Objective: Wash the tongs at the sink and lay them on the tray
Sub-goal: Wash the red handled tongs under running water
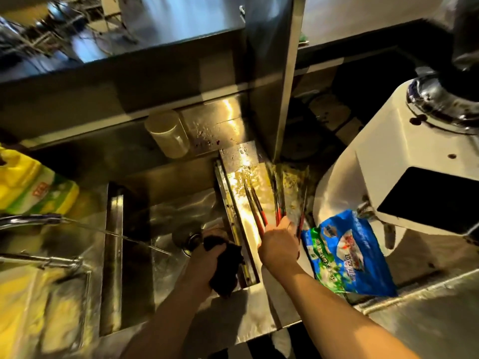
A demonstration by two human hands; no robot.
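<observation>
Long dark tongs with red handles (256,213) stretch over the wet steel tray (238,161) just right of the sink (181,203). My right hand (280,246) grips red handles at the tray's near end. More red-handled arms (279,203) fan out from it and point away from me. Blur hides how many pairs there are and which lie on the tray. My left hand (207,260) grips a dark cloth (225,270) over the sink's right rim. Water (129,238) streams from the faucet (31,220) into the basin.
A yellow detergent bottle (31,187) stands left of the sink. A blue and green food bag (347,252) lies right of the tray against a white machine (404,164). A pale cylindrical container (168,133) stands behind the sink. A drain plug (188,238) sits in the basin.
</observation>
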